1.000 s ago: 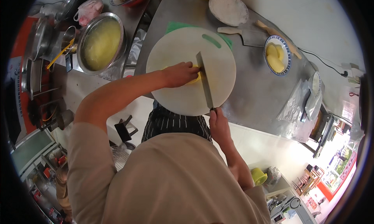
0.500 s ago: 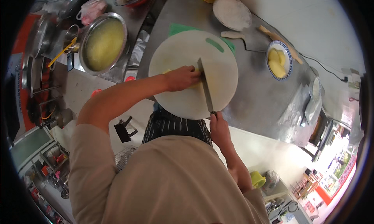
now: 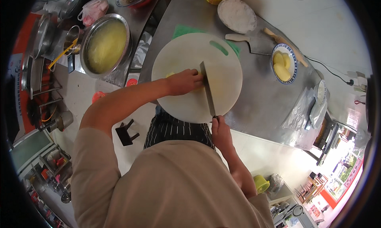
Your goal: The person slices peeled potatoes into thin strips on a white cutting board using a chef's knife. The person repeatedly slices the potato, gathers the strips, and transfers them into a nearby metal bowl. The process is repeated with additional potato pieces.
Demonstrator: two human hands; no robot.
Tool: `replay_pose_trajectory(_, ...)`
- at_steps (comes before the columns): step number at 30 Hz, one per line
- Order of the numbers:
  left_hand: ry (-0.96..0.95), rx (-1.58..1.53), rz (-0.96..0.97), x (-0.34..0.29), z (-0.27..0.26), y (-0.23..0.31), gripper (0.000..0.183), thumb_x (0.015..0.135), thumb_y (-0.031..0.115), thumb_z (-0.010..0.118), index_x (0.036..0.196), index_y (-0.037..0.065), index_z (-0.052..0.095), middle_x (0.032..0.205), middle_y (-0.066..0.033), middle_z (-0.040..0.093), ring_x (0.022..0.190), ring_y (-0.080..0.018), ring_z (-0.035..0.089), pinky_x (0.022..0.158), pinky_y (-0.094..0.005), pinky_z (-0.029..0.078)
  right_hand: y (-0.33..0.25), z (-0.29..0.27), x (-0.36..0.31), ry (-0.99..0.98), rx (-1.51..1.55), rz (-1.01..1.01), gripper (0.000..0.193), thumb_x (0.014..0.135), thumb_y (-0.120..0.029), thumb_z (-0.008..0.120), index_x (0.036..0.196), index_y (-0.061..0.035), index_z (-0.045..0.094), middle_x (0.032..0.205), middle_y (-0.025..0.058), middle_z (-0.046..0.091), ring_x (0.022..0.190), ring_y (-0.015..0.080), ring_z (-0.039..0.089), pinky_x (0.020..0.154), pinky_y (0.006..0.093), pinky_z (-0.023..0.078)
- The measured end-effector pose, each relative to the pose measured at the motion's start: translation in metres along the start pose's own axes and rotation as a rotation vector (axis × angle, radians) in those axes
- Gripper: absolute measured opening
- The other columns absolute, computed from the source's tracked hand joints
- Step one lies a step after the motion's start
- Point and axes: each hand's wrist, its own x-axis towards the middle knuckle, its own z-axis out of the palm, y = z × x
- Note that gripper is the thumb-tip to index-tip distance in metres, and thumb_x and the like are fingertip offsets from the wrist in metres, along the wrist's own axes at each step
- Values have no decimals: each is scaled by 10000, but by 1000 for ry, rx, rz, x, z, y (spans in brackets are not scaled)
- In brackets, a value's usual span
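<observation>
Left hand: one, mine (image 3: pixel 186 82), fingers curled down, tips beside the blade; I cannot tell how firmly they grip, as their undersides are hidden.
Right hand: one, mine (image 3: pixel 221 130), closed round the handle of one long-bladed kitchen knife (image 3: pixel 209 91).
Blade: runs forward from my right hand, its far part just right of my left fingertips.
Yellow food: a small part (image 3: pixel 170 75) shows on the board, just left of my left hand; piece count cannot be told.
Cutting board: one, round, white (image 3: pixel 172 55), under my left hand and the blade.
Green cloth: one (image 3: pixel 185 30), partly under the board, ahead of my left hand.
Peeled potatoes: three (image 3: pixel 282 72), in one blue-rimmed bowl (image 3: pixel 293 67), forward and right of my right hand.
Spare cleaver: one, pale-handled (image 3: pixel 237 37), ahead of both hands.
Rolling pin: one (image 3: pixel 301 57), beyond the bowl from my right hand.
Metal basin: one (image 3: pixel 127 53), yellowish contents, well left of my left hand.
</observation>
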Motion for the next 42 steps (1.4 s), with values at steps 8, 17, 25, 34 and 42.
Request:
replay_pose_trajectory(8, 23, -99, 2, -3, 2, -1, 325, 832, 36, 594, 1153, 35, 643, 1282, -114, 569, 1107, -322, 568, 970, -400, 484, 1, 1, -3, -21, 6, 33, 333, 1056, -321, 454, 1119, -4, 531, 1020, 330, 651, 982, 557, 577, 808, 597, 459)
replay_pose_trajectory(17, 47, -62, 22, -5, 3, -4, 271, 850, 55, 582, 1111, 21, 646, 1246, -117, 584, 1126, -333, 564, 985, -398, 478, -4, 5, 2, 1, 12, 21, 303, 1052, -303, 474, 1104, -11, 533, 962, 327, 657, 954, 557, 588, 787, 586, 467)
replay_pose_trajectory(25, 76, -60, 8, -8, 4, -3, 267, 855, 58, 580, 1109, 10, 648, 1238, -136, 596, 1136, -341, 563, 1000, -407, 476, -7, 8, 3, -33, -65, 117, 332, 1052, -318, 472, 1141, -9, 555, 1011, 310, 664, 1004, 540, 592, 817, 566, 474)
replay_pose_trajectory(34, 172, -57, 19, -11, 9, -6, 202, 860, 94, 572, 1032, 34, 659, 1134, -99, 603, 1104, -312, 571, 972, -375, 482, -7, 11, 0, -23, -19, 52, 317, 1052, -304, 467, 1124, -7, 553, 992, 326, 653, 966, 548, 586, 797, 570, 471)
replay_pose_trajectory(42, 177, -24, 35, -13, 8, -8, 208, 858, 86, 572, 1031, 25, 669, 1164, -107, 613, 1115, -316, 571, 986, -385, 481, -9, 9, 1, 10, -17, 2, 299, 1052, -279, 468, 1094, 8, 543, 967, 324, 653, 939, 561, 587, 782, 576, 468)
